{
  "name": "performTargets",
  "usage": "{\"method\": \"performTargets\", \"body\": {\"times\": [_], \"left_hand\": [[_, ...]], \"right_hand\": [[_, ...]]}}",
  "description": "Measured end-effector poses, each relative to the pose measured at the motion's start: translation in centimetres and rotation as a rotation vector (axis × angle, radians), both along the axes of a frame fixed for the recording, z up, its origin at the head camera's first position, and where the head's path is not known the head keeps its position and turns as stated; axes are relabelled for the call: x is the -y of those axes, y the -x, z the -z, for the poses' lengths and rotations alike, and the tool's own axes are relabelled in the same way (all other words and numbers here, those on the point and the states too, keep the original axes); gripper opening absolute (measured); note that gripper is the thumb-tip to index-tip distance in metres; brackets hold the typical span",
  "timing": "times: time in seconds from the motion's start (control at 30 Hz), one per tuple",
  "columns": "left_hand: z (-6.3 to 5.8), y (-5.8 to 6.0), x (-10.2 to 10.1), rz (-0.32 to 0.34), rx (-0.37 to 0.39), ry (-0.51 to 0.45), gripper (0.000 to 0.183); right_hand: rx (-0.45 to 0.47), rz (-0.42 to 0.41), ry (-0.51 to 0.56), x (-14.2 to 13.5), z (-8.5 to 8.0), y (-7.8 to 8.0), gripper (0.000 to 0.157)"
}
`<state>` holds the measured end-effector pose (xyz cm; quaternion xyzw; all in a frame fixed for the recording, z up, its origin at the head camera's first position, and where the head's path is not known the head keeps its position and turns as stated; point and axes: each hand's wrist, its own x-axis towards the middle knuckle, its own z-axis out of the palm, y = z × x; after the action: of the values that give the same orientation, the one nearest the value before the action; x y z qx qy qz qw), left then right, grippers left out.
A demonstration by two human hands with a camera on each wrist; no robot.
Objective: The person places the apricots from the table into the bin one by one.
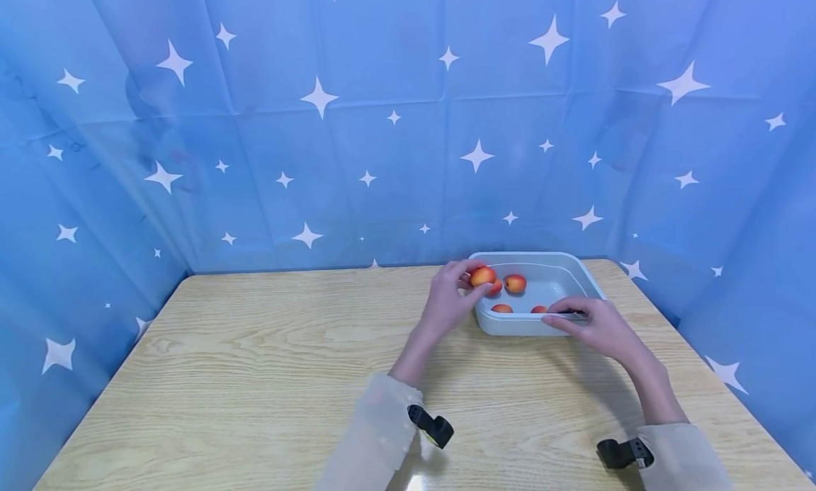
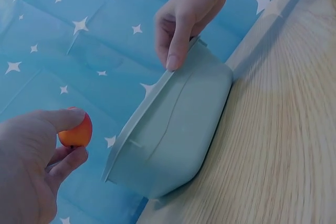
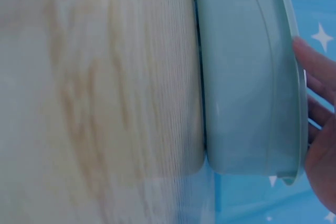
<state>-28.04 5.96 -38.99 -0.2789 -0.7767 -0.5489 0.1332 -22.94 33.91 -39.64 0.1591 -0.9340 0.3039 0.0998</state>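
My left hand [image 1: 448, 301] pinches a small red-orange fruit [image 1: 482, 275] between thumb and fingers, above the left end of a pale grey-blue plastic bin [image 1: 523, 326]. In the left wrist view the same round fruit [image 2: 77, 132] shows a small dark dimple on its underside. My right hand [image 1: 599, 324] grips the bin's near rim, thumb outside and fingers over the inner side, as the right wrist view also shows. Several more red-orange fruits, one of them whole in view [image 1: 515, 283], lie inside the bin; the near wall partly hides some.
The bin stands at the back right of a light wood-grain table [image 1: 255, 363]. A blue curtain with white stars [image 1: 395, 158] hangs behind the table and along its sides. Each sleeve carries a black wrist device, such as the left one [image 1: 431, 426].
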Motion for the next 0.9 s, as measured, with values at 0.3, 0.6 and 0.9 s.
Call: {"method": "performTargets", "body": {"times": [0.3,0.6,0.9], "left_hand": [[-0.2,-0.2,-1.3,0.039,-0.027,0.016,0.036],[-0.4,-0.5,-3.2,0.115,0.056,-0.015,0.035],[-0.7,-0.8,-4.1,0.128,0.106,0.039,0.035]], "right_hand": [[-0.004,-0.008,0.009,0.0,0.0,0.0,0.016],[-0.018,-0.015,0.005,-0.1,0.1,0.0,0.015],[-0.007,-0.022,0.019,-0.1,0.0,0.0,0.016]]}}
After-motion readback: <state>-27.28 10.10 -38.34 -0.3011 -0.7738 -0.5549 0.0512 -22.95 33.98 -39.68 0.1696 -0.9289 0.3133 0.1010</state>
